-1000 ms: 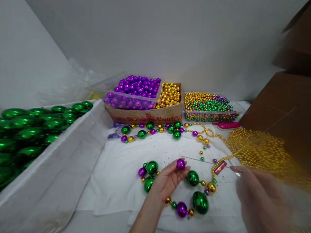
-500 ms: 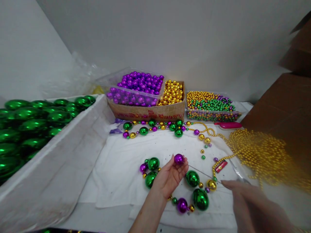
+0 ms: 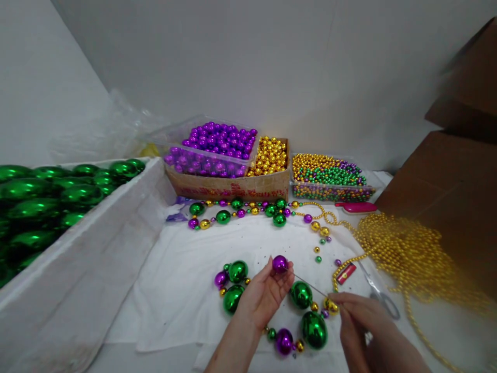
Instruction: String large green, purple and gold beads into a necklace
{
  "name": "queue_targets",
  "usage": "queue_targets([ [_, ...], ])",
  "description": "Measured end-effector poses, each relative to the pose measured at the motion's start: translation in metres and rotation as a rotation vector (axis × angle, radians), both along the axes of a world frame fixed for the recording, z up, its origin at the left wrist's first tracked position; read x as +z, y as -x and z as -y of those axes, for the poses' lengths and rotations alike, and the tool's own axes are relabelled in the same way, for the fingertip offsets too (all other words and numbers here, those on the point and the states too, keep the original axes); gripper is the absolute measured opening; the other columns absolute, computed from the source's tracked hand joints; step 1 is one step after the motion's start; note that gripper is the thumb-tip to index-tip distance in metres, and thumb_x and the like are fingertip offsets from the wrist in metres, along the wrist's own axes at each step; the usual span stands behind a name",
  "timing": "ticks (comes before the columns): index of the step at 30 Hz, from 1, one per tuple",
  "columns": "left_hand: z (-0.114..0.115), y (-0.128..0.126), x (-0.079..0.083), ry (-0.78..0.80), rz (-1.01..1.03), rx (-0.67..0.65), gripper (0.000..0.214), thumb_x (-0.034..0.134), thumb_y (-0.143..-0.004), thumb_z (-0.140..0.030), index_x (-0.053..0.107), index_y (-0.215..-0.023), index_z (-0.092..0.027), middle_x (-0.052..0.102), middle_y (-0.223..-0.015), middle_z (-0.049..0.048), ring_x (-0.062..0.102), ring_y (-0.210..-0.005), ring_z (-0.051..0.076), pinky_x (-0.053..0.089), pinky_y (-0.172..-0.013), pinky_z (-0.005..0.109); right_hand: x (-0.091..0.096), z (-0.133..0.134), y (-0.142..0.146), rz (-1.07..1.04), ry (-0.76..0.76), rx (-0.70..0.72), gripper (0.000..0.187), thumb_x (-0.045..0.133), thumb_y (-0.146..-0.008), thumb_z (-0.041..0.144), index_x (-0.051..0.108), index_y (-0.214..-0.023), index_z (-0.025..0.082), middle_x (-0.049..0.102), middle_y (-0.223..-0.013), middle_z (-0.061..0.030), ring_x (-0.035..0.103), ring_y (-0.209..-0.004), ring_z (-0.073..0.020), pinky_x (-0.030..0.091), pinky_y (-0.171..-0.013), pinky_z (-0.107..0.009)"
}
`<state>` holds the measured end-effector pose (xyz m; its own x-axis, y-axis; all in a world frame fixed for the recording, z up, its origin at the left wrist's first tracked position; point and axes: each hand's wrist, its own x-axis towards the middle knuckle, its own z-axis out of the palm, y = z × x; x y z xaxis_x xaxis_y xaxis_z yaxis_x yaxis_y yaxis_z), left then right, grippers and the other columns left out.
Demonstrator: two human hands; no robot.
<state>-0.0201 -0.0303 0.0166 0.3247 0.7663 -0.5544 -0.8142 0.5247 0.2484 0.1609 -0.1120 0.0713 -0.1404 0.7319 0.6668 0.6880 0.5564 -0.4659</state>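
Observation:
My left hand (image 3: 264,298) pinches a shiny purple bead (image 3: 280,263) at its fingertips, held just above a white cloth (image 3: 182,290). My right hand (image 3: 359,318) is closed on the end of a thin needle (image 3: 308,284) whose tip points into the purple bead. Under both hands lies a ring of strung beads (image 3: 306,316) with big green, purple and gold balls. A second strand of mixed beads (image 3: 240,211) lies farther back on the cloth.
A white box of big green beads (image 3: 50,194) fills the left. At the back stand a tub of purple beads (image 3: 217,147), a cardboard box of gold beads (image 3: 269,155) and a tray of small mixed beads (image 3: 330,173). Gold bead strands (image 3: 411,254), scissors (image 3: 382,298), a pink tool (image 3: 357,207) and brown cartons (image 3: 458,181) are at the right.
My right hand came in from the right, blurred before and now steady, bringing the needle up to the purple bead. My left hand kept hold of the bead.

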Motion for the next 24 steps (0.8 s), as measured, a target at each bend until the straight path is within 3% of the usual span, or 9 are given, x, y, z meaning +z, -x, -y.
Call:
queue_targets([
  [6,0.003,-0.003,0.001,0.014,-0.011,-0.033,0.022,0.049,-0.093,-0.023,0.060,-0.091,-0.005,0.070,-0.085,0.0155,0.068,-0.069,0.016,0.058,-0.065,0.025,-0.005,-0.001,0.012,0.183,-0.015,0.066,0.024,0.059,-0.082,0.016,0.064,-0.104,0.024,0.073,-0.094,-0.0083,0.072,-0.072,-0.0167,0.057,-0.057,-0.017],
  [10,0.005,-0.007,0.001,0.024,-0.039,-0.036,0.020,0.050,-0.092,-0.023,0.061,-0.090,-0.006,0.070,-0.083,0.0144,0.068,-0.068,0.015,0.058,-0.066,0.025,-0.006,-0.009,0.022,0.175,-0.149,0.077,0.032,0.058,-0.081,0.013,0.061,-0.111,0.023,0.072,-0.095,-0.0092,0.071,-0.079,-0.0186,0.058,-0.063,-0.022],
  [14,0.006,-0.009,-0.003,-0.009,-0.039,-0.033,0.019,0.050,-0.092,-0.021,0.061,-0.089,-0.006,0.071,-0.081,0.0144,0.068,-0.067,0.016,0.057,-0.064,0.026,-0.012,-0.016,0.030,0.171,-0.215,0.075,0.032,0.054,-0.080,0.007,0.058,-0.111,0.019,0.072,-0.093,-0.0099,0.070,-0.079,-0.0162,0.056,-0.064,-0.021],
  [19,0.007,-0.012,-0.004,-0.060,-0.044,-0.068,0.017,0.052,-0.090,-0.021,0.061,-0.088,-0.006,0.071,-0.083,0.0152,0.069,-0.073,0.019,0.057,-0.067,0.029,-0.036,-0.024,0.042,0.114,-0.139,-0.006,0.024,0.044,-0.086,0.008,0.059,-0.102,0.017,0.069,-0.090,-0.0091,0.066,-0.076,-0.0145,0.050,-0.061,-0.021],
  [24,-0.017,-0.020,0.015,-0.238,-0.105,-0.123,0.011,0.054,-0.087,-0.015,0.063,-0.090,-0.010,0.071,-0.096,0.0136,0.068,-0.090,0.021,0.054,-0.086,0.035,-0.047,-0.056,0.035,-0.143,0.063,-0.095,0.019,0.042,-0.091,0.015,0.061,-0.093,0.019,0.064,-0.084,-0.0057,0.063,-0.076,-0.0146,0.047,-0.065,-0.023],
])
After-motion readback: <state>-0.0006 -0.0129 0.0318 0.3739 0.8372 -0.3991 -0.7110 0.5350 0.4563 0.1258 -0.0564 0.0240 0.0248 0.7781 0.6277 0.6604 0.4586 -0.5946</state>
